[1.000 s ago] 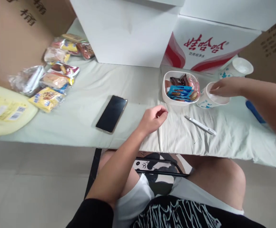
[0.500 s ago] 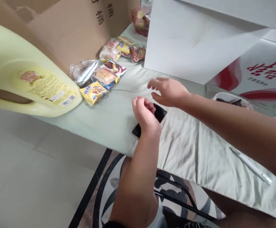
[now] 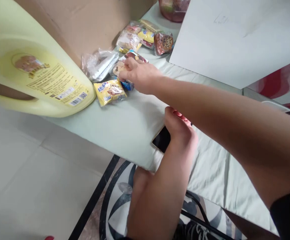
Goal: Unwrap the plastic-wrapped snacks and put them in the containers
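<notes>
My right hand (image 3: 138,74) reaches far to the left across the table and its fingers pinch a wrapped snack packet (image 3: 118,68) in the pile of snack packets. A yellow cookie packet (image 3: 110,91) lies just below that hand. My left hand (image 3: 180,128) rests loosely curled on the pale green cloth, over the far end of a black phone (image 3: 162,140). Nothing shows inside its fingers.
A big yellow plastic jug (image 3: 32,73) lies on its side at the left table edge. A cardboard box (image 3: 85,23) stands behind the snacks, a white box (image 3: 240,36) at the back right. More packets (image 3: 157,40) lie further back. A white bowl's rim (image 3: 280,107) peeks in at right.
My right hand has moved further left from above the phone to the snack pile and closed on a packet. The view has swung left. My left hand stays curled by the phone.
</notes>
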The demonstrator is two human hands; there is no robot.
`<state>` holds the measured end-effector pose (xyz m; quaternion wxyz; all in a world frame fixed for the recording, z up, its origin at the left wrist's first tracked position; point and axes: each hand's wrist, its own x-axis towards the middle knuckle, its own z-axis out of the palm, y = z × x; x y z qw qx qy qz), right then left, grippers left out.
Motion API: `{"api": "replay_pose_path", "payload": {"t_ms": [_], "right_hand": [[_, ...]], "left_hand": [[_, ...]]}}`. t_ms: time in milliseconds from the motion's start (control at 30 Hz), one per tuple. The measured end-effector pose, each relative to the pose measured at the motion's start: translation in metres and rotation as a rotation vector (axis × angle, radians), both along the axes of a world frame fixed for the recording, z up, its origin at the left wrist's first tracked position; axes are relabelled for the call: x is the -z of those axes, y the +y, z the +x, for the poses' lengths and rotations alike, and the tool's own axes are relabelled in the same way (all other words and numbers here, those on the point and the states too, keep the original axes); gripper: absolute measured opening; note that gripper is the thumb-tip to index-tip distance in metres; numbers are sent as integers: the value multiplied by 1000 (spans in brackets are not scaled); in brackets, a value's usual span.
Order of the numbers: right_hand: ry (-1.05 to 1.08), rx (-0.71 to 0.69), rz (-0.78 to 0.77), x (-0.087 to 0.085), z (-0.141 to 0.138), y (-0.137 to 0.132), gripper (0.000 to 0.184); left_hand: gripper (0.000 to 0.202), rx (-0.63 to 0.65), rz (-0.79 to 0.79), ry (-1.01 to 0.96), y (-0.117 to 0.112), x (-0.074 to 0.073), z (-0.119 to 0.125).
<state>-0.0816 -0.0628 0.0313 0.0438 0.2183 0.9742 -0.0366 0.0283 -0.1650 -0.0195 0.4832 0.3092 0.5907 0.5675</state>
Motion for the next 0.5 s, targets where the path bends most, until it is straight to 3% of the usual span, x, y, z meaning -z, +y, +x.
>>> {"api": "replay_pose_path", "payload": {"t_ms": [100,167,333,400,500], "right_hand": [[87,-3,-4,-3,40,-4,46],[181,38,-35,-8,79,-6,43],[646,445,-187,-22,204,-26,33],[887,632,-300,-25,256,-48,30],[1049,813,-579,-21,322,-95,33]], "left_hand": [[26,-288,-122,-301,-4,-15,5],[26,-319,-92,-331,-8,-23,11],[35,-87,79,-183,-16,-28,39],[38,21,120,-140,-17,-28,51],[37,250,128,-161,-19,-28,68]]}}
